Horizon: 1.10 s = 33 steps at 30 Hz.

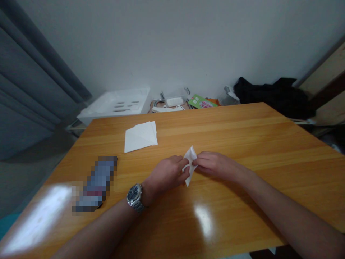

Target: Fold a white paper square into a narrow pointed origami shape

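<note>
Between my two hands is a small folded piece of white paper (190, 154), perhaps a napkin, with pointed ends toward the far and near sides. My left hand (171, 172), a metal watch on its wrist, pinches the paper's left side between thumb and fingers. On the opposite side my right hand (212, 163) grips the right edge, its fingers closed. Both hands are low over the middle of the wooden table (242, 133). A short stack of white paper sheets (140, 136) lies farther back, left of the hands.
A pixelated phone-like object (98, 181) rests on the table's left side. Behind the far edge are a white plastic tray (107, 102), a green packet (202, 101) and black cloth (269, 95). A grey curtain (32, 72) hangs at left.
</note>
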Motion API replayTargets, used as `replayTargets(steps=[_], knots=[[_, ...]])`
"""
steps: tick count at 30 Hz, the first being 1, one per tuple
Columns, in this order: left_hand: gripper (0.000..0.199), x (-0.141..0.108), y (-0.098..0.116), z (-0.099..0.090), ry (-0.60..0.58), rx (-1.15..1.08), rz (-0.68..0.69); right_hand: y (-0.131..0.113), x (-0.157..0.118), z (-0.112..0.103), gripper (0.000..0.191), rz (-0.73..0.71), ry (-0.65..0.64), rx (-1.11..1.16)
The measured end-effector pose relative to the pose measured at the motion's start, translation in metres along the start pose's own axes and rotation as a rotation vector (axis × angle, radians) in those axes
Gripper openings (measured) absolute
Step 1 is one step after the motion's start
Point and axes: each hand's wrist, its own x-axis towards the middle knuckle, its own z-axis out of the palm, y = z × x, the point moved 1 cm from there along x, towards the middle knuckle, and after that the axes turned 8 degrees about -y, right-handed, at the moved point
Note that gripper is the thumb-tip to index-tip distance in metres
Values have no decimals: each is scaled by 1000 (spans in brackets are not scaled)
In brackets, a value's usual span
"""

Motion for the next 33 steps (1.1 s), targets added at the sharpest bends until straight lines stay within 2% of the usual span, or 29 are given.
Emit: replayTargets(steps=[8, 13, 17, 23, 28, 30, 33], knots=[[20, 1, -1, -5, 16, 13, -20, 1, -2, -3, 15, 22, -12, 11], [11, 2, -2, -1, -21, -15, 60, 3, -3, 2, 16, 18, -3, 37], [27, 1, -5, 5, -72, -12, 78, 4, -4, 2, 16, 20, 12, 52], [31, -1, -7, 2, -78, -94, 90, 6, -6, -1, 17, 46, -13, 82], [72, -5, -9, -2, -82, -210, 135, 5, -6, -4, 19, 50, -30, 88], [82, -6, -10, -1, -77, -223, 159, 5, -6, -4, 19, 49, -31, 84], [75, -5, -12, 2, -87, -177, 132, 7, -7, -2, 19, 51, -16, 84]])
